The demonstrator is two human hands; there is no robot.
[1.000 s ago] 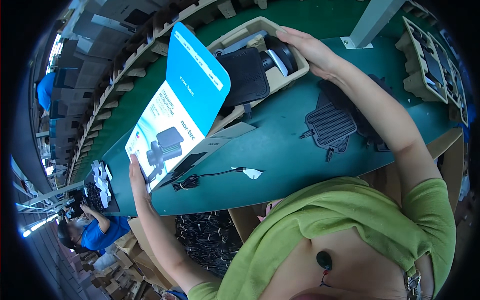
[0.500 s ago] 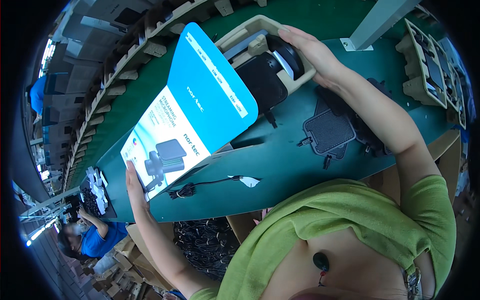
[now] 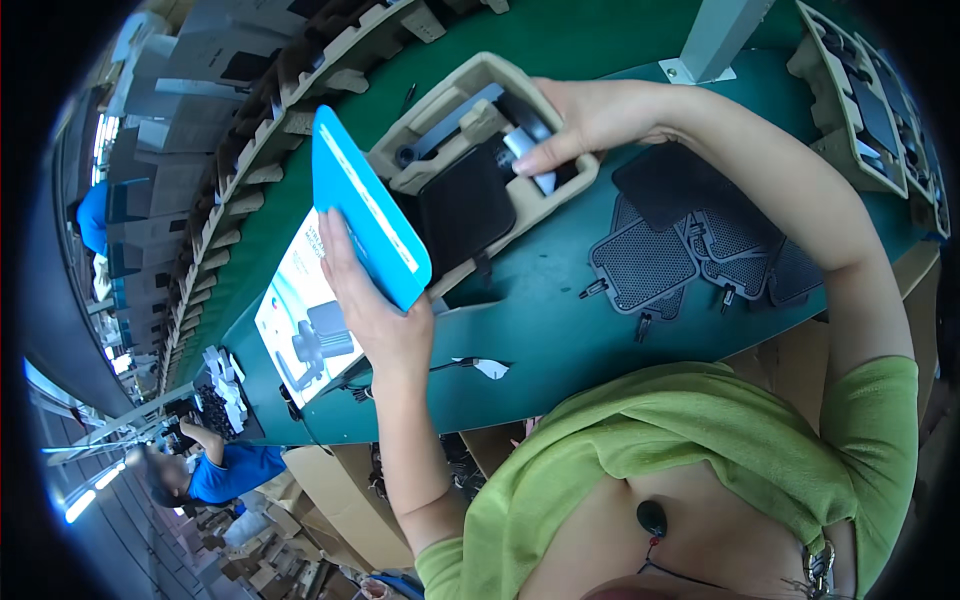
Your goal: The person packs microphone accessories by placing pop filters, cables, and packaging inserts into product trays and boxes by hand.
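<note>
A white and blue carton (image 3: 301, 300) lies tilted at the left of the bench, its blue flap (image 3: 370, 215) standing up. My left hand (image 3: 378, 300) grips the carton near the flap's fold, fingers along its front. Against the carton's open end is a beige moulded pulp tray (image 3: 572, 190). It holds a black square panel (image 3: 468, 205), a grey bar (image 3: 457, 124) and a round black part partly hidden. My right hand (image 3: 590, 115) grips the tray's far right end, with the thumb inside on a white-faced piece (image 3: 530, 160).
Several black mesh panels (image 3: 645, 265) lie right of the tray. A cable with a white tag (image 3: 485, 367) is near the front edge. A metal post (image 3: 715, 45) rises at the back. Filled trays (image 3: 850, 110) stand far right; a person in blue (image 3: 225, 472) is far left.
My left hand has moved from the carton's lower end up to its flap. The flap has tipped more upright. Tray and carton have shifted left, and my right thumb now reaches inside the tray.
</note>
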